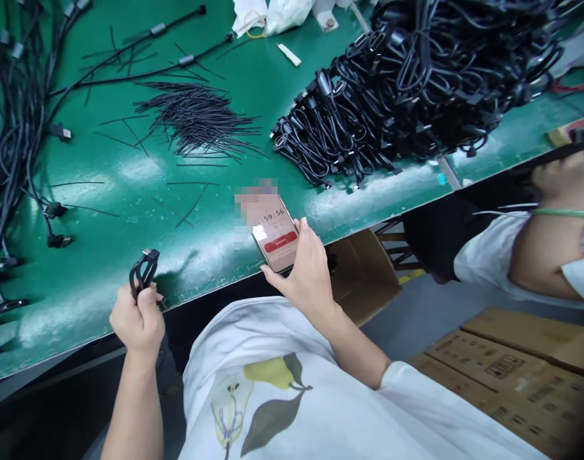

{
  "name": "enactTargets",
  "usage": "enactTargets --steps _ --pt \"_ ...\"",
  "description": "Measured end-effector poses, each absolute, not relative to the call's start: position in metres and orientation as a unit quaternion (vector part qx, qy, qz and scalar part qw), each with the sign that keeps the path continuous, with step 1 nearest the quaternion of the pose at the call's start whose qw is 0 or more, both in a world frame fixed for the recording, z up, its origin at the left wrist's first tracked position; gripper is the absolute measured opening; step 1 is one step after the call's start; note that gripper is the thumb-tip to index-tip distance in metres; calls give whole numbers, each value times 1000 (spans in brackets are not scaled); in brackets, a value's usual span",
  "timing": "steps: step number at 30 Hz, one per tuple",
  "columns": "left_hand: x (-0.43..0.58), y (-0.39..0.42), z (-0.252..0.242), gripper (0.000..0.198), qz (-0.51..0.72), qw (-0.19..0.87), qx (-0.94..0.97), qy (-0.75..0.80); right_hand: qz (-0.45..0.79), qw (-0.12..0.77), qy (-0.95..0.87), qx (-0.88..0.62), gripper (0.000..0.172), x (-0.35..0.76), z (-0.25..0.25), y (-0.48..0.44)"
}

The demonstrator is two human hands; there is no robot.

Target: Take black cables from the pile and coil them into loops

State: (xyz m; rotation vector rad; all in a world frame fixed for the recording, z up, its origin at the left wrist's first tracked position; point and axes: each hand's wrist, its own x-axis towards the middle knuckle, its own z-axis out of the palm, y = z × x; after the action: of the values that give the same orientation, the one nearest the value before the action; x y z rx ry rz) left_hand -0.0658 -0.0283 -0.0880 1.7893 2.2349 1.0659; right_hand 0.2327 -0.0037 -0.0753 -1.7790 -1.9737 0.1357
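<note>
My left hand (139,319) is closed around a coiled black cable (143,271), just over the table's front edge; a plug sticks up at its top. My right hand (307,271) grips a smartphone (278,237) at its lower right side, thumb along the bottom corner. On the phone's lit screen are digits and a red button; part of its upper end is blurred out. Beyond the phone a pile of thin black ties (206,121) lies on the green table (234,211), with a few loose ones scattered nearby.
A large heap of bundled black cables (368,108) covers the back right. Uncoiled cables (14,140) lie along the left. White plastic wrap (287,14) is at the back. Below the table are an open cardboard box (368,275) and closed cartons (512,370). Another person's arm (536,249) is at the right.
</note>
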Motion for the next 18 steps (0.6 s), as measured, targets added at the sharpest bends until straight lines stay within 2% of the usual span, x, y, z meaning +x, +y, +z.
enactTargets --steps 11,18 --pt "-62 -19 -83 27 372 52 555 742 6 294 -692 -659 102 270 -68 -44" --pt "-60 -9 -76 13 395 58 544 738 -134 287 -612 -725 105 332 -71 -107"
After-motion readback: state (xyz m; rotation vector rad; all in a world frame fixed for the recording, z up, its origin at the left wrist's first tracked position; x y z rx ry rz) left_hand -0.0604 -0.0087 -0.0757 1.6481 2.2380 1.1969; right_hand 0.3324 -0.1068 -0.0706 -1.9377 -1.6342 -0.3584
